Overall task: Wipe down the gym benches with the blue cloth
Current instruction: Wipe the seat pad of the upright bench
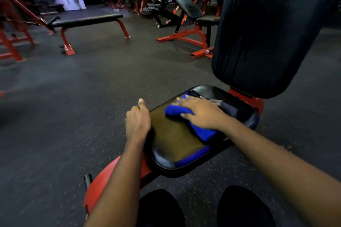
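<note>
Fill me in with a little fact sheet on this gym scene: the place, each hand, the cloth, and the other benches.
place: gym with dark speckled floor
seat pad: black, on red frame, upright backrest behind it
right hand: pressed flat on the blue cloth on the seat pad
left hand: grips the seat pad's left edge
other benches: flat bench far left, incline bench far middle

Seat pad (173, 140) glossy, smooth black vinyl; blue cloth (201, 131) soft, matt; floor (92, 83) speckled, matt rubber.
</note>
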Tool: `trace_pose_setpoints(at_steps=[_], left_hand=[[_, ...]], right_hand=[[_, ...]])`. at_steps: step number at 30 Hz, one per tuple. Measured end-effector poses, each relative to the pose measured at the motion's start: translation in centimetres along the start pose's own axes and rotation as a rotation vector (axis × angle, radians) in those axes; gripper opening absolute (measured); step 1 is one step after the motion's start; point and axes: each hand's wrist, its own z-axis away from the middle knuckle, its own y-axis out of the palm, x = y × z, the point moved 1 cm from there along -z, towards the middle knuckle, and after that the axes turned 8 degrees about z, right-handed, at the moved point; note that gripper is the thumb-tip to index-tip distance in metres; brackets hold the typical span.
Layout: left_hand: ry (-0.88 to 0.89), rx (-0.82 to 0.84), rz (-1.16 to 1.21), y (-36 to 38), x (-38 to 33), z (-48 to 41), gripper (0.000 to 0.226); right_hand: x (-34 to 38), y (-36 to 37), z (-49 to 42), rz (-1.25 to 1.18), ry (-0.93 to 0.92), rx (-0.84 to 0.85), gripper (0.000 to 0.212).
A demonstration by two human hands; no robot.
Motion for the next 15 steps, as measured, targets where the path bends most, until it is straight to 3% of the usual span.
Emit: trace_pose_setpoints(at_steps=[2,6,9,11,15], left_hand=[[0.022,-0.022,0.041,-0.7,0.1,0.3,0.06],[0.104,0.016,0.041,-2.1,1.5,1.2,0.059],[0.034,0.037,0.038,-3.8,4.0,1.6,0.076],[0.0,0.05,0.01,-4.6,6.1,1.0,0.095],[-0.035,0.089,-0.091,-5.7,7.2,1.0,0.094]], right_hand=[[-1.5,-0.6,2.3,-0.084,0.021,-0.01,0.048],[-6.5,-1.8,-1.1,0.076,0.333,0.003,0.05],[-5.8,-1.5,-5.1,0.082,0.412,0.035,0.043],[-3.2,-1.1,-6.4,0.079,0.382,0.041,0.037],[3.8,-0.1,-4.2,0.012,0.055,0.036,0.043]])
